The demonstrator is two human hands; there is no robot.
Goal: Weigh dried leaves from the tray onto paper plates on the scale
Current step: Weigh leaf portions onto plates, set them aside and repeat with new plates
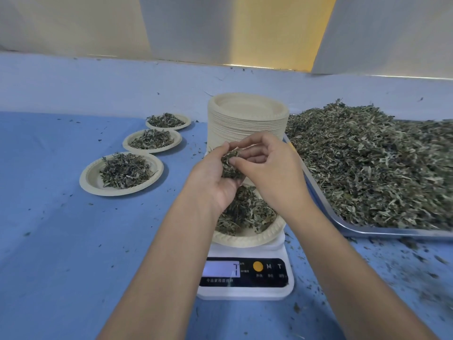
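Closest in, a white scale [245, 278] sits on the blue bench [73, 241], carrying a paper plate [245, 239] partly filled with leaves. Above it the left hand [215, 175] cups a clump of dried leaves [230, 165] while the right hand [267, 168] pinches at that clump with thumb and fingertips. Just right of the scale lies the tray [355, 233] heaped with leaves, a stack of paper plates [247, 116] stands behind the hands, and three filled plates [90, 179] line the left.
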